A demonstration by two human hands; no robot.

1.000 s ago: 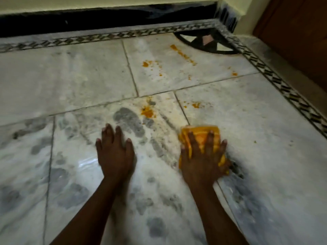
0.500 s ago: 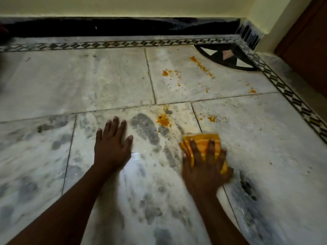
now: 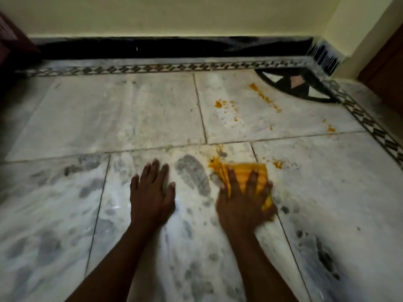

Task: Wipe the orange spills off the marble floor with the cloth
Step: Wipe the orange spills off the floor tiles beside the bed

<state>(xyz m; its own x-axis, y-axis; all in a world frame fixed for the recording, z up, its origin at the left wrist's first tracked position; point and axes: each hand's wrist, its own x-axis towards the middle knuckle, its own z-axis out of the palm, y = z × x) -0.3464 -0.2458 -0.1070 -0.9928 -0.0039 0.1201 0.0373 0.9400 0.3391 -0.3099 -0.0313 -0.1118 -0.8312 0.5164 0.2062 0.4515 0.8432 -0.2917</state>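
The right hand (image 3: 245, 203) is pressing flat on a folded orange cloth (image 3: 246, 173), its fingers (image 3: 232, 178) spreading wide over the fabric and pinning it to the marble floor (image 3: 130, 118). The cloth's far left corner is touching an orange spill (image 3: 214, 160) beside a tile joint. The left hand (image 3: 151, 195) is resting palm-down on bare marble, fingers extended and slightly apart, holding nothing. More orange spills (image 3: 265, 97) are lying farther off, near the patterned border (image 3: 370, 120) and black skirting (image 3: 174, 47).
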